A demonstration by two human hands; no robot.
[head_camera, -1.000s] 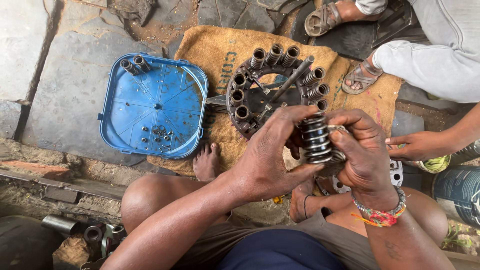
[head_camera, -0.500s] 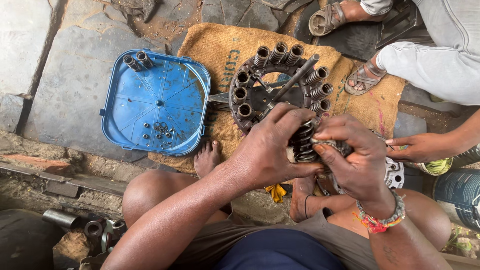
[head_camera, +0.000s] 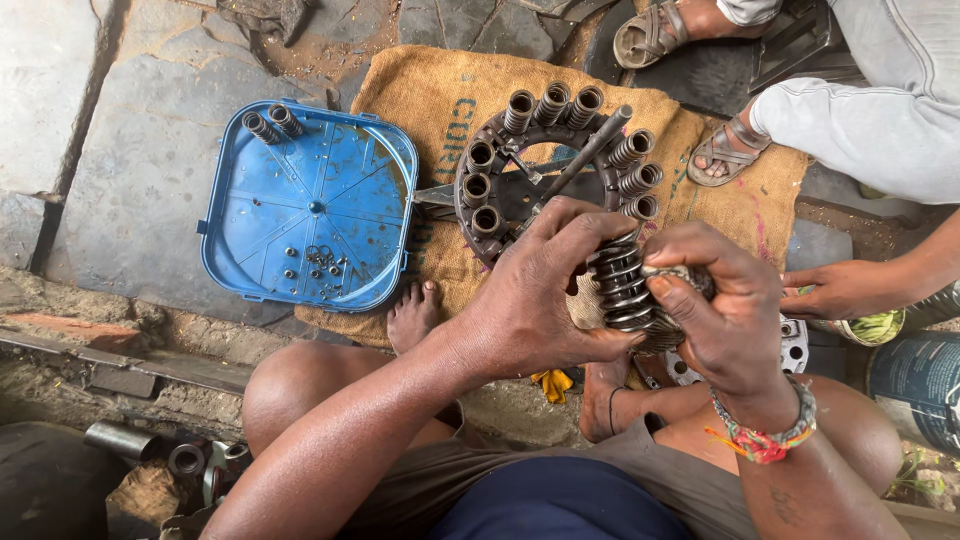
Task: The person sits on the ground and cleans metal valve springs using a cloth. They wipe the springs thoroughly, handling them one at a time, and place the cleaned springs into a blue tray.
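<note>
- Your left hand (head_camera: 535, 300) is clenched around a dark coil spring (head_camera: 622, 285), fingers curled over its top and thumb pressed under its lower end.
- Your right hand (head_camera: 722, 300) grasps the same spring from the other side, fingertips pinching its upper right end; a woven bracelet (head_camera: 765, 435) circles that wrist.
- The spring sits upright between both hands, held above the near edge of a burlap sack (head_camera: 440, 95) spread on the stone floor.
- On the sack, just beyond your hands, lies a round metal plate (head_camera: 490, 160) ringed with similar springs standing in cups; a metal rod (head_camera: 585, 150) rests diagonally across it.
- Beside the sack's left edge lies a blue plastic lid (head_camera: 300, 160), holding 2 springs (head_camera: 272, 122) in its far left corner and small loose nuts (head_camera: 320, 262) near its near edge.
- Your bare foot (head_camera: 412, 315) touches the sack's near edge, close to the lid.
- At the sack's right edge, another person's hand (head_camera: 840, 290) rests, and 2 sandalled feet (head_camera: 730, 150) show at the far right corner.
</note>
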